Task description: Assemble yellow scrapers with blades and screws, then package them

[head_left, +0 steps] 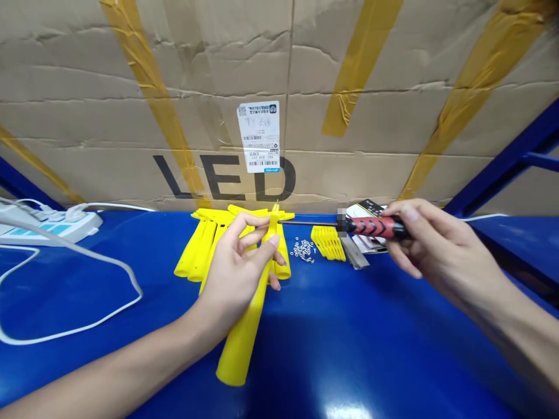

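My left hand (247,253) is closed around the narrow upper part of a yellow plastic handle (244,340), whose wide round end points down toward me. In my right hand (430,241) is a screwdriver (371,227) with a red and black grip, held level by the fingers at its butt end. Its thin shaft reaches left, and the tip meets the side of the yellow handle near its top, beside my left fingers. Whatever the tip touches is too small to make out. Behind my left hand lie several similar yellow handles (192,250), partly hidden by it.
Small screws and nuts (303,250) lie loose on the blue tabletop (349,331). Right of them are flat yellow pieces (327,242), grey metal blades (356,253) and a printed packet (369,209). A white power strip (52,227) with cables sits left; a large cardboard box (196,116) stands behind.
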`<control>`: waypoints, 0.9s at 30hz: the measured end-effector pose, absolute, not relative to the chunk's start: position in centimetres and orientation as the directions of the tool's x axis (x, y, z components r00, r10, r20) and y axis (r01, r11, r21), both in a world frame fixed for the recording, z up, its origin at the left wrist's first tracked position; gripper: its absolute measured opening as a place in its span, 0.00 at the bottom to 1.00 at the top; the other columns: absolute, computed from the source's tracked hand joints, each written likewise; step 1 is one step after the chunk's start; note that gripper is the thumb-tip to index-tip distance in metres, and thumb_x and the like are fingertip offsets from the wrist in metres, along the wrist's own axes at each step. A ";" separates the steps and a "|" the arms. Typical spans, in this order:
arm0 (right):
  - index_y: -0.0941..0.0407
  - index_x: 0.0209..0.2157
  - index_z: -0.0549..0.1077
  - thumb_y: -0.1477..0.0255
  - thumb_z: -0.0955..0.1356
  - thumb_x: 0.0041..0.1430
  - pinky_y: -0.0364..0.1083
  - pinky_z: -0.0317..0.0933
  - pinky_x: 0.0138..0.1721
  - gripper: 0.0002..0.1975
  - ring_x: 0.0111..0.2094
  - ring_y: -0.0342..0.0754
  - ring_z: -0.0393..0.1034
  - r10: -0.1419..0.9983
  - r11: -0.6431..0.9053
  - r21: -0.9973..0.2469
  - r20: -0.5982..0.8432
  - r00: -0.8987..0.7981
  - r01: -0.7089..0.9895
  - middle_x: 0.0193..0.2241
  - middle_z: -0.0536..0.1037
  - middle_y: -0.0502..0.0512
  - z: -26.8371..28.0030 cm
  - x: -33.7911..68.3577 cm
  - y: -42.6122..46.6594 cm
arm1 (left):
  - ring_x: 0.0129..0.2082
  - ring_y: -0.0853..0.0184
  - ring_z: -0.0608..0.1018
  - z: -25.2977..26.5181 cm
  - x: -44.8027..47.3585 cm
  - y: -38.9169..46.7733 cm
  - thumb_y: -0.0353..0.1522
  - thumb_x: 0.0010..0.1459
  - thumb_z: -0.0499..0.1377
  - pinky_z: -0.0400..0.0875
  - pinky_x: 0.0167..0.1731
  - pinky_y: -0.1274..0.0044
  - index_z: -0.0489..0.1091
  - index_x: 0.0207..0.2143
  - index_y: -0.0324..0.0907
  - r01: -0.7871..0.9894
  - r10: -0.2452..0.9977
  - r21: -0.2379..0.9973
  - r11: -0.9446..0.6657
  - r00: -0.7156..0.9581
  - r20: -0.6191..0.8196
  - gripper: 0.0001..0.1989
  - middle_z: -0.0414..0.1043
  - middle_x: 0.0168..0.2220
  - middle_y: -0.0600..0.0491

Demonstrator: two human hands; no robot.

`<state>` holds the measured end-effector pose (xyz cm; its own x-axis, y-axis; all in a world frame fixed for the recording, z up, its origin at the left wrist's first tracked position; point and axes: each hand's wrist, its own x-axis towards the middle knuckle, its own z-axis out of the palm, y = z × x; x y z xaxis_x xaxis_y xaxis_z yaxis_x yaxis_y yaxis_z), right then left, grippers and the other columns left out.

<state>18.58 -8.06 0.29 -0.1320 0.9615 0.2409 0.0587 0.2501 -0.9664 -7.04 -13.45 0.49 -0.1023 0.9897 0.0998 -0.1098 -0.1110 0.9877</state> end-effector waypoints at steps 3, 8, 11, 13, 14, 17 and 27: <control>0.52 0.40 0.75 0.53 0.66 0.65 0.40 0.58 0.16 0.17 0.17 0.40 0.65 0.959 0.259 -0.961 0.244 -0.144 0.098 0.24 0.74 0.50 0.5 19.2 -8.0 | 0.15 0.73 0.72 0.5 -6.9 -13.5 0.31 0.56 0.64 0.70 0.14 0.81 0.60 0.39 0.44 -0.088 0.990 0.989 -0.116 -0.094 0.108 0.14 0.71 0.23 0.59; 0.51 0.42 0.73 0.60 0.70 0.62 0.42 0.66 0.22 0.11 0.21 0.42 0.70 0.916 0.337 -0.938 0.307 -0.258 0.084 0.26 0.75 0.48 0.7 19.6 -8.1 | 0.17 0.73 0.74 0.5 -7.0 -13.4 0.32 0.55 0.66 0.71 0.16 0.81 0.61 0.39 0.44 -0.073 0.990 0.992 -0.098 -0.107 0.090 0.16 0.73 0.26 0.58; 0.52 0.39 0.72 0.54 0.62 0.68 0.42 0.57 0.14 0.17 0.14 0.42 0.64 0.939 0.295 -0.945 0.260 -0.225 0.140 0.20 0.71 0.48 0.5 19.2 -8.1 | 0.17 0.73 0.74 0.4 -7.1 -13.3 0.33 0.55 0.66 0.71 0.17 0.81 0.60 0.40 0.45 -0.074 0.990 0.993 -0.089 -0.119 0.079 0.16 0.73 0.26 0.58; 0.50 0.44 0.71 0.57 0.67 0.64 0.45 0.67 0.24 0.13 0.22 0.45 0.72 0.919 0.298 -0.953 0.270 -0.288 0.057 0.25 0.75 0.49 0.3 18.9 -8.1 | 0.16 0.73 0.74 0.4 -7.2 -13.3 0.33 0.55 0.66 0.72 0.18 0.80 0.60 0.40 0.46 -0.069 0.988 0.994 -0.087 -0.135 0.077 0.17 0.73 0.26 0.59; 0.49 0.46 0.70 0.59 0.70 0.62 0.46 0.69 0.28 0.14 0.26 0.46 0.73 0.904 0.307 -0.952 0.286 -0.317 0.015 0.27 0.76 0.49 0.3 18.8 -8.1 | 0.16 0.73 0.73 0.4 -7.2 -13.3 0.34 0.55 0.66 0.73 0.19 0.80 0.60 0.41 0.46 -0.067 0.987 0.994 -0.086 -0.141 0.076 0.17 0.73 0.26 0.59; 0.52 0.41 0.70 0.57 0.69 0.62 0.42 0.61 0.19 0.13 0.17 0.41 0.66 0.924 0.306 -0.949 0.277 -0.263 0.074 0.22 0.72 0.46 0.2 18.6 -8.0 | 0.16 0.73 0.73 0.4 -7.1 -13.4 0.33 0.55 0.66 0.72 0.18 0.80 0.60 0.40 0.46 -0.062 0.990 0.994 -0.086 -0.117 0.078 0.17 0.73 0.25 0.59; 0.52 0.39 0.72 0.54 0.66 0.64 0.41 0.55 0.16 0.15 0.15 0.40 0.61 0.938 0.326 -0.916 0.284 -0.197 0.232 0.19 0.67 0.45 0.5 18.8 -8.1 | 0.20 0.72 0.76 0.3 -7.1 -13.5 0.33 0.55 0.65 0.72 0.17 0.81 0.59 0.40 0.45 -0.086 0.992 0.995 -0.055 -0.118 0.045 0.16 0.73 0.28 0.58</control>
<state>18.79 -8.11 0.55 -0.1971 0.9383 0.2841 0.2322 0.3262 -0.9164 -7.07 -13.50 0.34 -0.1182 0.9920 0.0446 -0.0862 -0.0550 0.9948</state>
